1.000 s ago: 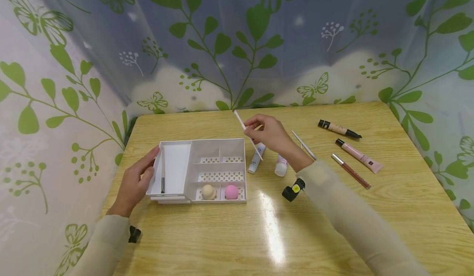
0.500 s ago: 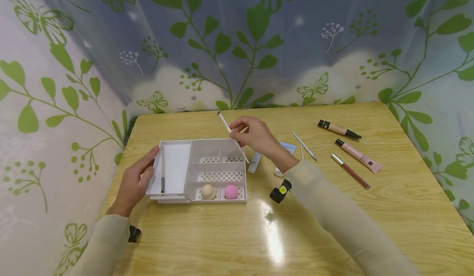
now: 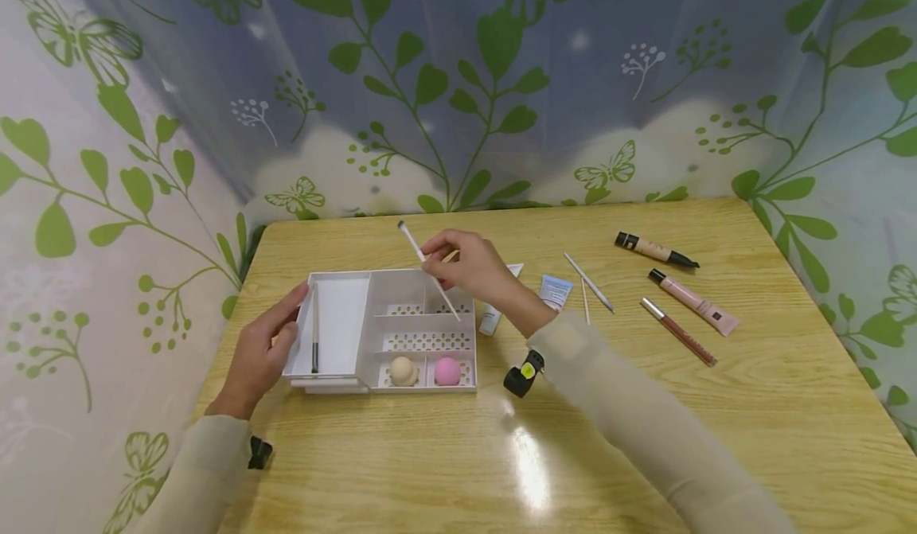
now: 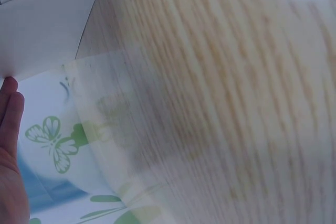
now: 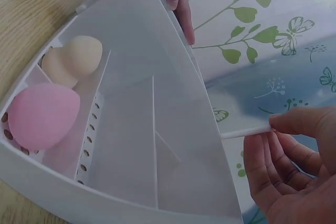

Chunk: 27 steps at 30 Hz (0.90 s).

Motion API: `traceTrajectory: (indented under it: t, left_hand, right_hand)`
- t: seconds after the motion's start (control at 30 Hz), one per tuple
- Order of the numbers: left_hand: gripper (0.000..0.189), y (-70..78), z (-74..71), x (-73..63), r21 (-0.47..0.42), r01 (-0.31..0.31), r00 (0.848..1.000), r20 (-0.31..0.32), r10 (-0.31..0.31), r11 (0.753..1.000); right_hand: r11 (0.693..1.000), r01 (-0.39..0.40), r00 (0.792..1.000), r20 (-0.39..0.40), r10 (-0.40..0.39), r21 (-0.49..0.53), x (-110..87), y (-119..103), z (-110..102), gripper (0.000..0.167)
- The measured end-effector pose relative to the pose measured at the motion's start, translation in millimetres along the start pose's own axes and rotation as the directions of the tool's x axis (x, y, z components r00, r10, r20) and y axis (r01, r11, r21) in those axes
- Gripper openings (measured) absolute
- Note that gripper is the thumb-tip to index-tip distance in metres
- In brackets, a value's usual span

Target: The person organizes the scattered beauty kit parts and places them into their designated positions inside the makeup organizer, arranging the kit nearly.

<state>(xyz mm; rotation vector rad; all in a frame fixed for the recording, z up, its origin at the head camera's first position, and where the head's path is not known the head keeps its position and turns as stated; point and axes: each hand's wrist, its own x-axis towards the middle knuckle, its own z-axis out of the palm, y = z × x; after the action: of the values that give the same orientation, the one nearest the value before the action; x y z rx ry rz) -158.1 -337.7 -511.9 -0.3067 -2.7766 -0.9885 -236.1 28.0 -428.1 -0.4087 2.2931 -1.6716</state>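
Observation:
My right hand (image 3: pixel 473 267) pinches a thin white makeup brush (image 3: pixel 446 299) between thumb and fingertips. Its dark-tipped head points up and to the back left, above the back rim of a white divided organizer (image 3: pixel 344 327). In the right wrist view the brush handle (image 5: pixel 245 131) passes behind the organizer's wall. With fairly straight fingers, my left hand (image 3: pixel 258 355) rests against the organizer's left side. Another brush (image 3: pixel 315 335) lies in the left compartment. Front right compartments hold a beige makeup sponge (image 3: pixel 403 371) and a pink makeup sponge (image 3: pixel 447 371).
Under my right forearm lie a white tube (image 3: pixel 490 321) and a blue-and-white tube (image 3: pixel 556 289), partly hidden. Beside them are a white pencil-like stick (image 3: pixel 589 282) and a thinner stick (image 3: pixel 585 302). Farther right lie a black-capped beige tube (image 3: pixel 655 249), a pink tube (image 3: pixel 693 302) and a lip gloss (image 3: pixel 679 332).
My right hand has moved left with the brush, from beside the organizer to over its back right compartments. The blue-and-white tube has come into view. My left hand stays put.

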Motion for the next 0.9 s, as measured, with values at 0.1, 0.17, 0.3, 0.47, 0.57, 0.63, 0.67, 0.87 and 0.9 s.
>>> traceTrajectory:
  t: [0.1, 0.17, 0.3, 0.47, 0.57, 0.63, 0.67, 0.87, 0.9]
  left_hand:
    - [0.059, -0.4, 0.3, -0.3, 0.007, 0.007, 1.000, 0.005, -0.007, 1.000]
    - [0.059, -0.6, 0.5, -0.6, 0.011, 0.011, 1.000, 0.006, -0.011, 1.000]
    - [0.060, 0.3, 0.6, -0.5, 0.001, 0.012, 1.000, 0.001, -0.012, 1.000]
    - [0.061, 1.8, 0.3, -0.6, -0.019, 0.006, 1.000, -0.006, -0.006, 1.000]
    - [0.061, 2.3, 0.1, -0.3, -0.010, 0.007, 1.000, -0.006, -0.007, 1.000]
    - [0.061, 2.5, 0.0, 0.2, 0.001, 0.007, 1.000, -0.007, -0.007, 1.000]
    - [0.061, 2.4, 0.0, 0.6, 0.008, 0.007, 1.000, -0.006, -0.007, 1.000]
    - [0.061, 2.7, -0.1, 1.0, 0.014, 0.007, 1.000, -0.010, -0.007, 1.000]
    - [0.061, 3.0, -0.2, 0.9, 0.013, 0.008, 1.000, -0.011, -0.008, 1.000]
  right_hand:
    - [1.000, 0.003, 1.000, 0.006, -0.003, -0.004, 1.5, -2.4, 5.3, 0.027]
    - [1.000, 0.010, 1.000, 0.013, -0.010, -0.005, 2.3, -3.8, 9.2, 0.027]
    - [1.000, 0.015, 1.000, 0.025, -0.015, 0.000, 3.7, -5.9, 17.5, 0.026]
    - [1.000, 0.023, 0.999, 0.039, -0.023, 0.002, 6.4, -9.6, 27.8, 0.026]
    - [1.000, 0.025, 0.999, 0.047, -0.025, 0.000, 8.0, -13.1, 32.3, 0.026]
    - [1.000, 0.018, 0.999, 0.049, -0.019, 0.007, 8.9, -15.4, 34.9, 0.026]
    - [1.000, 0.015, 0.999, 0.051, -0.016, 0.008, 9.3, -16.5, 36.0, 0.026]
    - [1.000, 0.005, 0.998, 0.061, -0.005, 0.013, 12.7, -21.0, 46.5, 0.024]
    - [1.000, 0.004, 0.998, 0.065, -0.005, 0.017, 13.2, -21.7, 48.6, 0.023]
